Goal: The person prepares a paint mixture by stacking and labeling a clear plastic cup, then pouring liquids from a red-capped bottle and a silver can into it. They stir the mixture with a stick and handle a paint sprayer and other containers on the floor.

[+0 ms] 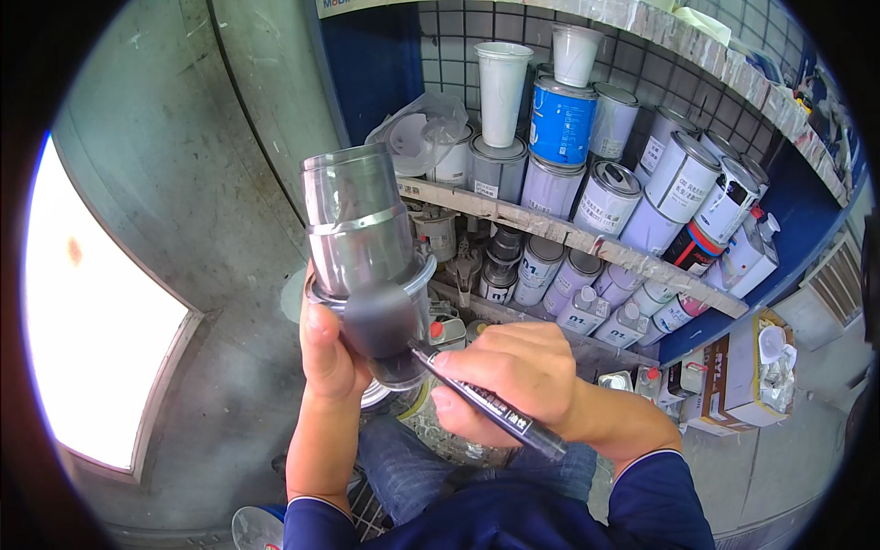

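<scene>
My left hand (pixel 332 353) is wrapped round the lower part of a clear plastic cup (pixel 420 298), with the thumb on its near left side. A tall, smoky translucent stepped container (pixel 357 206) with a shiny band rises from the cup's rim. The lower part of the cup looks dark, and a blurred patch hides some detail there. In my right hand (pixel 513 376) a black marker pen (pixel 495 412) is gripped like a writing tool. Its tip meets, or nearly meets, the dark lower side of the cup.
Metal shelves (pixel 587 229) ahead hold several paint cans, a blue can (pixel 562 119) and white plastic cups (pixel 502 92). Cardboard boxes (pixel 733 385) stand at the right on the floor. A bright panel (pixel 110 321) is at the left. Low at left sits a round container (pixel 258 529).
</scene>
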Demonstrator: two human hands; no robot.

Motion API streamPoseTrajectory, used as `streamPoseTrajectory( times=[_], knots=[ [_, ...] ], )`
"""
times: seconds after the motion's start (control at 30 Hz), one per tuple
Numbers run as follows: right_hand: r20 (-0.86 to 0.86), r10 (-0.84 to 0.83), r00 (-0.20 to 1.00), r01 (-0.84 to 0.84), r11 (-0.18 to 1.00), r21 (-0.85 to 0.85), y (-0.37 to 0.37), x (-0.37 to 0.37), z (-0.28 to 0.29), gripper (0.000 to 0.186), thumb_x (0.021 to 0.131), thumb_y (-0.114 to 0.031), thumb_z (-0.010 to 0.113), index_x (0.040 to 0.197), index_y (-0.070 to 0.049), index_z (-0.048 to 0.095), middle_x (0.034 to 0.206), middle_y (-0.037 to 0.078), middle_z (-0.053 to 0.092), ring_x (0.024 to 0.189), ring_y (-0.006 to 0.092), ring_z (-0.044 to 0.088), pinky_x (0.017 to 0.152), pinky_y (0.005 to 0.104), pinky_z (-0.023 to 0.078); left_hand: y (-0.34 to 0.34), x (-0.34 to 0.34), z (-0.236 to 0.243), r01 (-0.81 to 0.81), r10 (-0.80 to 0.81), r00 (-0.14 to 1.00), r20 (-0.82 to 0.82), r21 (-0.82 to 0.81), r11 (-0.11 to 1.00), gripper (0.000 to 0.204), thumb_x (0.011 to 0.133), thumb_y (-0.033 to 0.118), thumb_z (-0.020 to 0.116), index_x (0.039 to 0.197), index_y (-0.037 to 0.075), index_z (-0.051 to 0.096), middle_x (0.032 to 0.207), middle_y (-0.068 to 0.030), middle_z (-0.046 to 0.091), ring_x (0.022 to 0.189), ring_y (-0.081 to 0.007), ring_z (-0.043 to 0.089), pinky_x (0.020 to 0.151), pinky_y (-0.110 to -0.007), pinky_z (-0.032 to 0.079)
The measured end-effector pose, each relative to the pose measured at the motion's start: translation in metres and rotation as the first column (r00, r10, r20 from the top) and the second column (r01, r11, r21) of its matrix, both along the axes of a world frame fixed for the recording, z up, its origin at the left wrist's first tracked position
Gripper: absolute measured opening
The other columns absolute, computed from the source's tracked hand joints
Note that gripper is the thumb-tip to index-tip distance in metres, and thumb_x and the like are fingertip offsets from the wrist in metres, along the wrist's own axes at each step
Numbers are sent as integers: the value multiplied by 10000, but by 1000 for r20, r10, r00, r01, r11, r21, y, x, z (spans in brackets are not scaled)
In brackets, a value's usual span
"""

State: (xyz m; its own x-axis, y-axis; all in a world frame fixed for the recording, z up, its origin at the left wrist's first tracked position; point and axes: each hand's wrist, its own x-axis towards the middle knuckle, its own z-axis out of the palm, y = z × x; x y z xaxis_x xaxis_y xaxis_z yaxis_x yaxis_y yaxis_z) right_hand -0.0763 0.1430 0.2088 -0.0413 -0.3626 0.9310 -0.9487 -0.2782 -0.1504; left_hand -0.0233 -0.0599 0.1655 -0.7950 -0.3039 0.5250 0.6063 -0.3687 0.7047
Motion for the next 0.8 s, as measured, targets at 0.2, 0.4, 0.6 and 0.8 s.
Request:
streamPoseTrajectory(
  times=[0.2,0.4,0.6,0.8],
  knots=[
    [23,5,1000,-4,1000,-25,8,-2,3,364,782,-75,808,1089,30,643,707,102,677,469,203,580,421,321,440,5,-2,6,121,-121,993,-5,51,991,1044,908,715,619,1614,38,256,1555,-315,401,1293,-447,584,976,-521,602],
    [72,66,995,-64,998,-22,7,4,12,371,739,-43,783,1097,-6,693,706,67,637,525,209,605,481,316,491,3,-3,16,257,-257,966,-20,128,958,1134,853,750,655,1615,18,242,1545,-280,425,1270,-414,610,973,-519,605],
    [-7,45,999,-45,999,-20,2,3,6,350,778,-73,758,1110,6,682,720,65,664,517,192,609,461,311,488,5,-5,15,281,-275,959,-61,146,949,1116,887,734,626,1606,-20,226,1532,-318,422,1268,-440,605,964,-520,611],
    [-8,40,999,-40,999,18,3,-1,7,347,801,-92,754,1120,18,672,705,74,665,495,193,596,440,320,472,6,-3,17,246,-247,969,-9,135,960,1153,841,766,653,1603,0,253,1525,-283,447,1236,-419,633,951,-510,621]
  ],
)
